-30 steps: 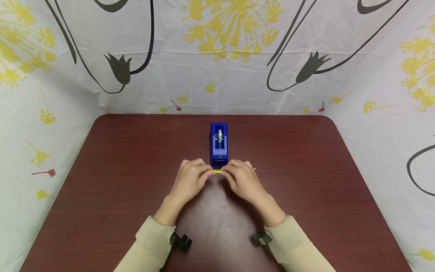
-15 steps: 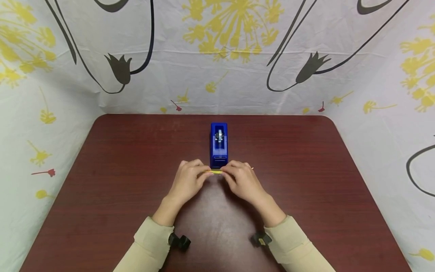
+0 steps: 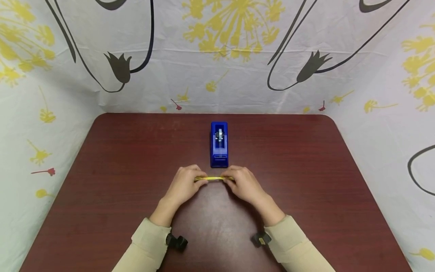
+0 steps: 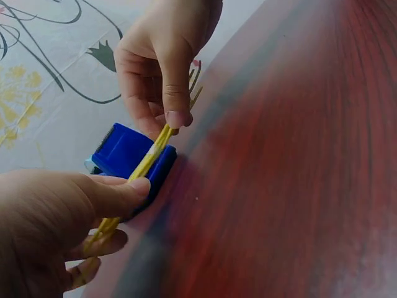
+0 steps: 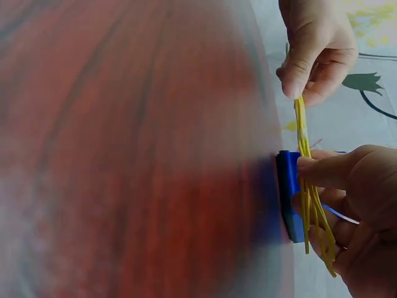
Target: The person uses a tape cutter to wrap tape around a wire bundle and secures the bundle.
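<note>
A blue tape dispenser (image 3: 219, 152) stands upright on the table with its roll toward the back. Just in front of it, a bundle of thin yellow strands (image 3: 214, 178) is held crosswise between two hands. My left hand (image 3: 182, 186) pinches one end with thumb and fingers, and my right hand (image 3: 246, 185) pinches the other. A pale shiny band (image 5: 302, 131), like clear tape, wraps the bundle's middle in the right wrist view. Past the right fingertips the strands fan out loosely. The left wrist view shows strands (image 4: 102, 234) spreading under the left fingers too.
The dark red wooden table (image 3: 136, 151) has rounded back corners. A white cloth (image 3: 244, 87) printed with yellow and grey flowers hangs around its back and sides. Small black wrist cameras (image 3: 176, 241) sit at both cuffs.
Both hands have drawn back from the tape dispenser toward the body, carrying the yellow bundle. The left hand has shifted outward, so more of the bundle shows between the hands.
</note>
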`<state>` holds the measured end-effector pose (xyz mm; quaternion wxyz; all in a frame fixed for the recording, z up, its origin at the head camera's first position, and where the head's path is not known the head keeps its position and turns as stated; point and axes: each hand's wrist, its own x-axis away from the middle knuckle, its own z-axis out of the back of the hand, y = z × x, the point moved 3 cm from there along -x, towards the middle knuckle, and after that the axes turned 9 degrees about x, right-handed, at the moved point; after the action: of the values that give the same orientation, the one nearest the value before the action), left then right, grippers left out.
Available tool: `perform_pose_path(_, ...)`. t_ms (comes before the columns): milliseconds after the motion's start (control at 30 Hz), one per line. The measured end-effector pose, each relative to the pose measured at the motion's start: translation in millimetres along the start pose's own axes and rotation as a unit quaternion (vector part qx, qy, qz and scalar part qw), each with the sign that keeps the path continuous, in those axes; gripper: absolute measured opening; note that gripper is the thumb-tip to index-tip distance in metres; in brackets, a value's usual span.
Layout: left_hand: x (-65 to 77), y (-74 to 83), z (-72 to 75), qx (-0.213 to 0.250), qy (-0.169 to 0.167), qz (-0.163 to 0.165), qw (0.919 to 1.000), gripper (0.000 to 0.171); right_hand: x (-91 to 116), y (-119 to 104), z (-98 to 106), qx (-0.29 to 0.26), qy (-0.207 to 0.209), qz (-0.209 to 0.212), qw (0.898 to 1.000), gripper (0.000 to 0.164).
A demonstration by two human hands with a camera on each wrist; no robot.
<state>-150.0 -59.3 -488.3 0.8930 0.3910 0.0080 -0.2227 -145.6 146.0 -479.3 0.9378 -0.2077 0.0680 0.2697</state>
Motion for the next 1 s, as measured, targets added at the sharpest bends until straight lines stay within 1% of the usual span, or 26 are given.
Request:
perform_pose_path(100,1.4,-4.0,-3.6,0.002,-0.023,0.017,0.9996,0.015,0.8,1.6,-4.5,-0.007,-0.015,-0.007,1.000,0.014)
perform_pose_path(200,2.8,-6.5,-6.1,-0.002,-0.036,0.022,0.9991,0.012,1.3,1.7,-6.5,-0.013,-0.020,-0.006,1.000,0.013)
perform_pose_path(367,4.1,-7.7,-7.8,-0.002,-0.045,0.027,0.9986,0.010,1.5,1.9,-8.5,-0.005,-0.021,0.005,1.000,0.012)
perform_pose_path(567,4.3,-7.4,-9.3,-0.012,-0.055,0.035,0.9978,0.010,2.9,1.6,-7.8,0.021,-0.027,0.007,0.999,0.011)
perform_pose_path(833,6.5,-6.0,-10.7,-0.020,-0.052,0.030,0.9980,0.012,4.7,0.0,-5.7,0.034,-0.040,0.010,0.999,0.017)
perform_pose_path(1000,10.0,-4.8,-9.6,-0.023,-0.037,0.025,0.9987,0.021,7.1,0.2,-4.3,0.035,-0.029,0.001,0.999,0.018)
